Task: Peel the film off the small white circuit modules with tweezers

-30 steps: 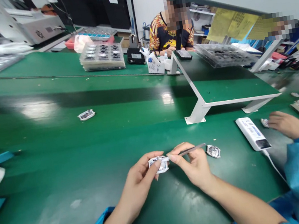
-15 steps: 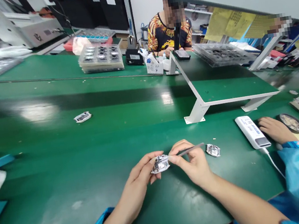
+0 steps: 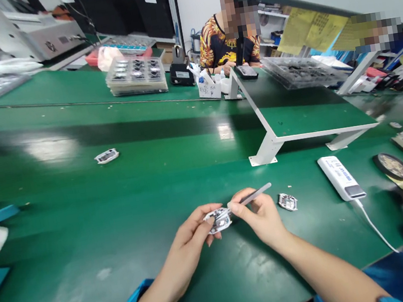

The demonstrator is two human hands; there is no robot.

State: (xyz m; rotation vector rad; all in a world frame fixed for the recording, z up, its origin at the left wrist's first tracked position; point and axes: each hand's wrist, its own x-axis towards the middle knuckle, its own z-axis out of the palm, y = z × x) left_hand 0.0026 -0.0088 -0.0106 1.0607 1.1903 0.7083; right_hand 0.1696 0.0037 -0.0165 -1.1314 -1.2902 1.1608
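Slim tool (image 3: 260, 192) tilted steeper, pinched in right grip (image 3: 260, 217); left grip (image 3: 188, 235) clasps angular white casing (image 3: 221, 221), perhaps plastic.

1 small, white, roughly oblong casing (image 3: 218, 220), with grey and dark parts inside (too small to make out individually), is pinched at its left end by the left hand (image 3: 189, 238), inner side facing up. 1 slim, grey, metal-looking tool (image 3: 256, 193) slants through the right hand (image 3: 261, 216), blunt end up and rightward, lower end at the casing's right side.

Green worktable (image 3: 146, 189) — glossy, white-framed riser (image 3: 317, 116), pale wall (image 3: 197, 7) behind
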